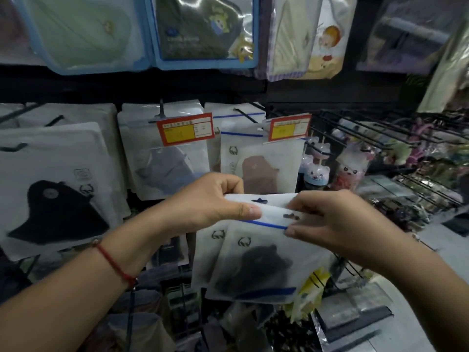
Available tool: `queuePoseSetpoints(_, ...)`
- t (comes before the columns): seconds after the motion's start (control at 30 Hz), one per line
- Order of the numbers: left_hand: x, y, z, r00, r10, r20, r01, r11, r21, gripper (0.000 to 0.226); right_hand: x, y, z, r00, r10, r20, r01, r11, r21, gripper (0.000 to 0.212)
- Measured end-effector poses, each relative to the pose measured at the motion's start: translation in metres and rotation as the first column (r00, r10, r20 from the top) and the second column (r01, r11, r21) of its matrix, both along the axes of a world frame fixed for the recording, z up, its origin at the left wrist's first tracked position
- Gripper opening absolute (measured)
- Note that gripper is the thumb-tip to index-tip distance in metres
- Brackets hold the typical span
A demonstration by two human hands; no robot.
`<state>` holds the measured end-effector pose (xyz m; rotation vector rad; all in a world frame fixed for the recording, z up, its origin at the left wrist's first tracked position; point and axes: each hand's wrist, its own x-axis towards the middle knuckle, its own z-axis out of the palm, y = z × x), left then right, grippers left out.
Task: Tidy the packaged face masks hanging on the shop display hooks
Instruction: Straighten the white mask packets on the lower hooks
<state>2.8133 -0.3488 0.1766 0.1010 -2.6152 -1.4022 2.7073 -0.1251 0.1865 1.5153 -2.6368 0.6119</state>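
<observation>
Both hands grip two overlapping mask packets by their top edges in front of the rack: left hand (215, 199) pinching the back packet (203, 255), right hand (337, 219) pinching the front packet (258, 265). Behind hang more packets (53, 189) and two price tags (185, 128).

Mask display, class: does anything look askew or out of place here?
Yes. Two mask packets are off the hooks, pinched at their tops by the left hand and right hand, fanned unevenly. The red price tag hangs tilted.
</observation>
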Motion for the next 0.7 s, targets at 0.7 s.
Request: queuePoseSetpoints(0.7,0.043,-0.017,0.012,0.985,0.161,-0.059,-0.171,0.903,-0.394,0.006,-0.037,-0.016,0.002,0.976,0.014,-0.217,-0.025,0.998,-0.051,0.023)
